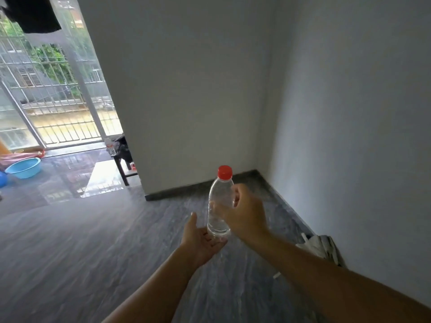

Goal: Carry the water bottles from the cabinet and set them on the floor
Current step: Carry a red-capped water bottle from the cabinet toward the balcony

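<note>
A clear water bottle with a red cap is held upright above the grey floor, in front of the room's corner. My right hand grips its middle from the right side. My left hand lies palm up under the bottle's base, with its fingers relaxed and touching the bottom. A second clear bottle stands far off on a dark stool beside the wall's end. No cabinet is in view.
White walls meet in a corner ahead and to the right. A pile of white paper or cloth lies against the right wall. At the far left sit a blue basin and a barred balcony door.
</note>
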Demonstrator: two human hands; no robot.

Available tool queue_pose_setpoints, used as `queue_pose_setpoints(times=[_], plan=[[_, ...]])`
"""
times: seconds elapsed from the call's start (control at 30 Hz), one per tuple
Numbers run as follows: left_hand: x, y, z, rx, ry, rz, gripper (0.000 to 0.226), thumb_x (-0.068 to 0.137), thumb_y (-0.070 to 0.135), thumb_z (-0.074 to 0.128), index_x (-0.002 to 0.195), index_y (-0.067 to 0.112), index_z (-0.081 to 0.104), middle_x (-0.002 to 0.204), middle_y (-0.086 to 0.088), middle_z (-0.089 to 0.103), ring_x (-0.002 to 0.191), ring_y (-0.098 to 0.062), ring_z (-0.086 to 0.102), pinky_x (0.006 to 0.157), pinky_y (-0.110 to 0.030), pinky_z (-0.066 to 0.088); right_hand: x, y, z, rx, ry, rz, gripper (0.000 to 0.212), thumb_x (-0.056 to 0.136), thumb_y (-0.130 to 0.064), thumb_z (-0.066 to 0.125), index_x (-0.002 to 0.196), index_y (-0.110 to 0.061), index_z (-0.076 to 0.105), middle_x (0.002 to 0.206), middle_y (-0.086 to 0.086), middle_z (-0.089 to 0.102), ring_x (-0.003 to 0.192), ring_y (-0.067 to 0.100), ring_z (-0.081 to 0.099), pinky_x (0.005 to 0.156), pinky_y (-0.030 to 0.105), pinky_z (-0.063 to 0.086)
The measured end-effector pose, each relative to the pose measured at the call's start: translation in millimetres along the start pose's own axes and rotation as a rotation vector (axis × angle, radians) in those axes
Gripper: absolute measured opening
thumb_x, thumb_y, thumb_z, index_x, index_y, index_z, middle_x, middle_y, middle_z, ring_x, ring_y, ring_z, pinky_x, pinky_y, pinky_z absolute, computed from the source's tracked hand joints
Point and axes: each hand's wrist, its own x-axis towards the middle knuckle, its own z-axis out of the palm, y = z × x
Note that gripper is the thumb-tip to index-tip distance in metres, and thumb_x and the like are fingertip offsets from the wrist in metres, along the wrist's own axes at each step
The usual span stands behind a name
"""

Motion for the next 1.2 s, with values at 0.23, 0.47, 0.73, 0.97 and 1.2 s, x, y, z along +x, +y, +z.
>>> queue_pose_setpoints(times=[0.23,0.47,0.73,0.97,1.2], plan=[[25,63,-32,-0.071,0.065,0.056,0.083,0.088,0.066,0.039,0.107,-0.013,0.056,0.114,-0.030,0.065,0.110,-0.042,0.060,0.093,-0.050,0.049,47,-21,65,0.043,-0.091,-0.038,0.046,0.067,-0.054,0.076,0.095,-0.022,0.057,0.079,-0.009,0.062,0.068,0.007,0.057,0.057,0.024,0.046],[55,130,-36,-0.166,0.120,0.130,0.082,0.090,0.063,0.039,0.114,-0.014,0.052,0.118,-0.031,0.061,0.111,-0.043,0.058,0.101,-0.051,0.043,115,-39,115,0.050,-0.162,-0.120,0.048,0.067,-0.055,0.074,0.094,-0.020,0.056,0.078,-0.008,0.059,0.066,0.008,0.054,0.055,0.023,0.040],[76,199,-45,-0.248,0.177,0.199,0.081,0.091,0.060,0.039,0.118,-0.016,0.050,0.117,-0.031,0.061,0.107,-0.042,0.060,0.086,-0.050,0.050,178,-65,165,0.090,-0.288,-0.191,0.053,0.071,-0.056,0.074,0.103,-0.018,0.056,0.085,-0.009,0.060,0.071,0.007,0.055,0.056,0.016,0.035],[107,258,-72,-0.274,0.199,0.220,0.083,0.090,0.062,0.040,0.121,-0.015,0.049,0.115,-0.029,0.063,0.105,-0.042,0.061,0.081,-0.051,0.052,222,-86,221,0.103,-0.343,-0.213,0.058,0.071,-0.059,0.072,0.112,-0.021,0.054,0.100,-0.005,0.066,0.084,0.011,0.064,0.073,0.029,0.057],[138,340,-109,-0.280,0.189,0.238,0.081,0.090,0.061,0.041,0.120,-0.014,0.049,0.118,-0.028,0.061,0.109,-0.042,0.059,0.092,-0.051,0.049,274,-119,297,0.097,-0.344,-0.228,0.058,0.071,-0.058,0.073,0.112,-0.022,0.054,0.102,-0.006,0.067,0.084,0.010,0.064,0.075,0.029,0.057]])
